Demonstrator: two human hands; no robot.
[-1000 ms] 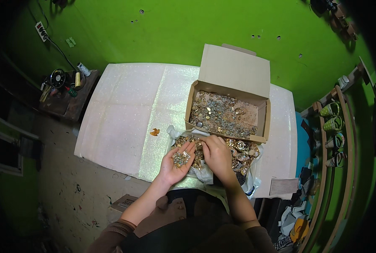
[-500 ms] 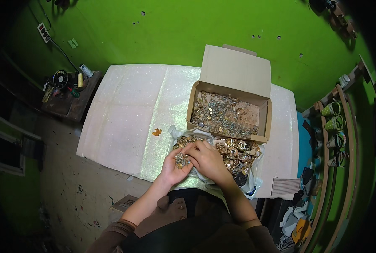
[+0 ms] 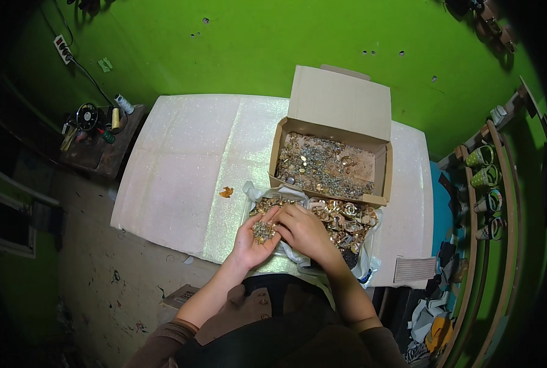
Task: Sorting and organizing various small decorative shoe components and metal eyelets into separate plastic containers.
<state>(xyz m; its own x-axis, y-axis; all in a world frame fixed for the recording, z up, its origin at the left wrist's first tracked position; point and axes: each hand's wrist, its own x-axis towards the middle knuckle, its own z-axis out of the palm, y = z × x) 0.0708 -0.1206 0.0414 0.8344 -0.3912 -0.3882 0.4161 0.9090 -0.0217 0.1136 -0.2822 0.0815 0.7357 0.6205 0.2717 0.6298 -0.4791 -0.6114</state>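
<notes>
My left hand (image 3: 250,251) is cupped palm up, with a heap of small silvery and gold-coloured metal pieces (image 3: 263,232) in it. Close beside that heap, my right hand (image 3: 308,235) has its fingers bent and drawn together; whatever may be between the fingertips is too small to make out. Beyond the hands a lined tray (image 3: 249,189) holds more small gold-toned pieces (image 3: 279,201), partly hidden by my fingers. To the right lie larger shiny gold-coloured metal fittings (image 3: 351,216). An open cardboard box (image 3: 377,200) behind holds many loose small metal pieces (image 3: 322,162).
The table has a shimmering white cover (image 3: 175,159). An orange-brown scrap (image 3: 226,192) lies left of the tray, and a striped flat piece (image 3: 415,270) at the right edge. Thread spools (image 3: 124,103) stand on a small side table. Sandals (image 3: 486,178) hang on a wooden rack.
My right hand's fingers have shifted slightly away from the left palm, so more of the heap shows. My left hand stays almost where it was.
</notes>
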